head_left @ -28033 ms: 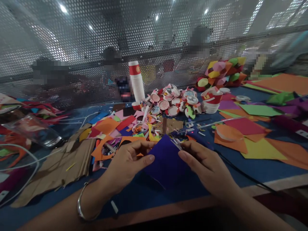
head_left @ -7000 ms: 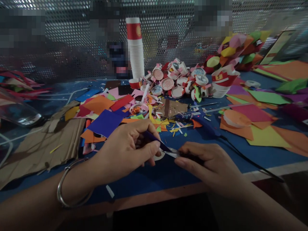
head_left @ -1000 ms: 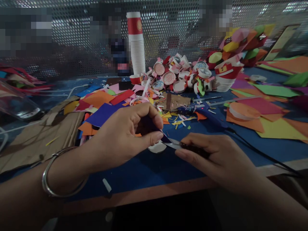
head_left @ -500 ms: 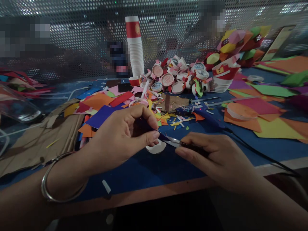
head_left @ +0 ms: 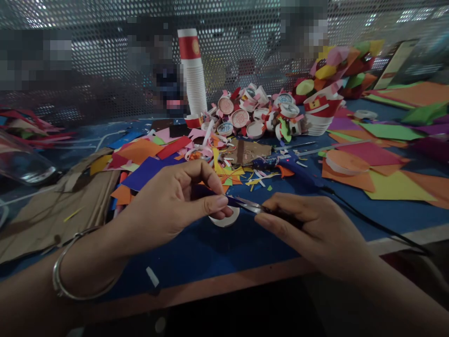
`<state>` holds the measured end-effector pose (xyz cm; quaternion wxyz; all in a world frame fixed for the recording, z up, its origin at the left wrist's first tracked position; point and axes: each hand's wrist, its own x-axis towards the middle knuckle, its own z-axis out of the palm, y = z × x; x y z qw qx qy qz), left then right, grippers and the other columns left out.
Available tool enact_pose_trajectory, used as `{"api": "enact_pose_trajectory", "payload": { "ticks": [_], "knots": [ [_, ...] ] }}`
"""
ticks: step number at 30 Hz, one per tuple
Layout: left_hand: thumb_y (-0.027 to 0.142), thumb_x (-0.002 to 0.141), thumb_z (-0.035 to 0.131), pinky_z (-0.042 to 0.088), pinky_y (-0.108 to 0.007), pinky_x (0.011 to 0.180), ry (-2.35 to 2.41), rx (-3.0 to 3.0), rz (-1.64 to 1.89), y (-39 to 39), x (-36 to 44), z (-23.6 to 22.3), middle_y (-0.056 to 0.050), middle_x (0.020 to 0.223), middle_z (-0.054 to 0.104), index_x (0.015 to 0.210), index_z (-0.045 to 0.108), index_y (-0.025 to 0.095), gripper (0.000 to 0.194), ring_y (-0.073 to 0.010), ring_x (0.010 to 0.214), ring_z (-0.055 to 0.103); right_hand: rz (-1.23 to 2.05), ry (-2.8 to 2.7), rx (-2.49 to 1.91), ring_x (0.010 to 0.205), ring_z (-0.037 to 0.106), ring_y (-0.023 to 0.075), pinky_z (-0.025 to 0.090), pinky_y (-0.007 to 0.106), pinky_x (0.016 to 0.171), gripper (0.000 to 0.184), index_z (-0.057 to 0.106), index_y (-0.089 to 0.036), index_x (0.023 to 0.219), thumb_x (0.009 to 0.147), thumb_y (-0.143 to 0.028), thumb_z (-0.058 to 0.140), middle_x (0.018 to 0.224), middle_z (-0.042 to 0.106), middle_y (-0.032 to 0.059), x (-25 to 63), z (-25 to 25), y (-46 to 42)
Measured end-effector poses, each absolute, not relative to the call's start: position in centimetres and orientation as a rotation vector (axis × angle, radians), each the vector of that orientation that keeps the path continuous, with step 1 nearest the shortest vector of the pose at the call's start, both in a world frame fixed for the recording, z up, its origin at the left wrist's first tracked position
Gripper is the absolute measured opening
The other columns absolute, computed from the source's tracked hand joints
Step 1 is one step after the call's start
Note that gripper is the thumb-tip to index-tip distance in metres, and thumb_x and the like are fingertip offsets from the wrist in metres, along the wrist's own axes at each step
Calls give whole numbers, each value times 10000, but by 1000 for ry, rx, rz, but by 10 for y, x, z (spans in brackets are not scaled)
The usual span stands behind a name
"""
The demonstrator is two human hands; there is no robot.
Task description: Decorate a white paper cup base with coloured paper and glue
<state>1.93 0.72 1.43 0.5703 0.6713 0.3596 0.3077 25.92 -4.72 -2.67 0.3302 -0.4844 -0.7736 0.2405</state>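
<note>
My left hand (head_left: 182,201) pinches a small piece of dark blue paper (head_left: 232,201) between thumb and fingers. A pair of scissors (head_left: 250,206) is in my right hand (head_left: 308,224), its blades pointing left and meeting the paper's edge. My right fingers wrap the handles and hide most of them. Just below the left fingertips a round white paper piece (head_left: 226,220) lies on the blue table (head_left: 210,257), partly covered by those fingers. A larger blue sheet (head_left: 145,173) rests behind my left hand.
Paper cups (head_left: 194,75) stand in a tall stack at the back. Beside it is a pile of cut cup bottoms (head_left: 242,117). A blue glue gun (head_left: 298,171) with a black cord lies right of centre. Coloured paper sheets (head_left: 396,182) spread right; cardboard (head_left: 59,210) lies left.
The scissor blades have closed together on the blue paper. Both hands stay nearly in place, while the background shifts slightly left and down.
</note>
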Motion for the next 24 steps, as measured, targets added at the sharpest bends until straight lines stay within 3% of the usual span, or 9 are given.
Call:
{"api": "enact_pose_trajectory", "payload": {
  "ticks": [13,24],
  "knots": [
    [188,844,810,619,-192,703,837,1388,682,0,25,16,33,742,714,811,554,179,259,-152,768,788,644,-1974,-1271,530,401,88,318,250,514,366,624,-194,733,1028,-393,543,610,457,-53,259,-25,-48],
    [126,803,790,559,-164,588,955,1383,779,4,25,16,47,711,651,825,575,174,222,-96,634,709,533,-1930,-1315,509,418,91,321,236,486,334,622,-202,762,1004,-424,563,597,472,-55,259,-25,-46]
  ]
}}
